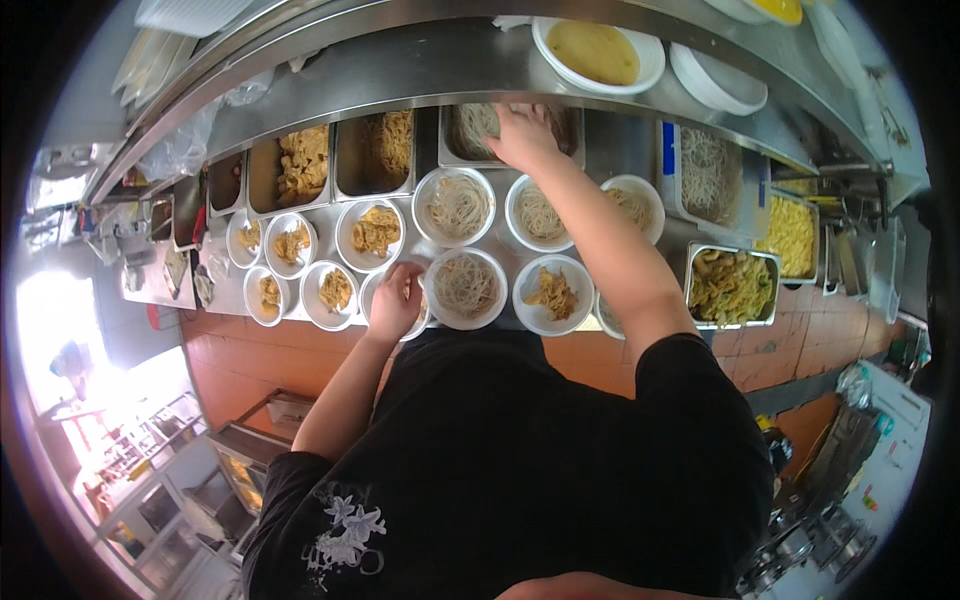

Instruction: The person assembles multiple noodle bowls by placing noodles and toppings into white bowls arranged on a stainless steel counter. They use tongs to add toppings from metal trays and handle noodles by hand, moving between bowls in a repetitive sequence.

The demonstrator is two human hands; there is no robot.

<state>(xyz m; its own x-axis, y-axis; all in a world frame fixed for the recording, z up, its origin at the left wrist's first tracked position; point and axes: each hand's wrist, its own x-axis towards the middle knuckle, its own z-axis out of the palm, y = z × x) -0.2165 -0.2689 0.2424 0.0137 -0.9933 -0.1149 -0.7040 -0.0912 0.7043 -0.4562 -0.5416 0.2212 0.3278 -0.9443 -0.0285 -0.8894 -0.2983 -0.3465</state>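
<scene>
My right hand [526, 138] reaches into a metal tray of pale thin noodles [474, 130] under the shelf. Its fingers point forward and apart, and the shelf edge partly hides the tips. My left hand [397, 302] is bent over a white bowl [421, 324] in the near row, with its fingers curled; whatever they may hold is hidden. Right of it stands a bowl of noodles [466, 289], and beyond that a bowl with a yellowish-brown topping [552, 294]. In the far row, more bowls hold noodles [455, 207] or yellowish-brown food [376, 232].
Metal trays of yellowish-brown food [303, 165] and shreds [390, 143] sit at the back left. On the right are a plastic container of noodles [708, 175] and a tray of greens [733, 287]. A steel shelf [400, 75] overhangs the counter, carrying a bowl of yellow liquid [595, 52].
</scene>
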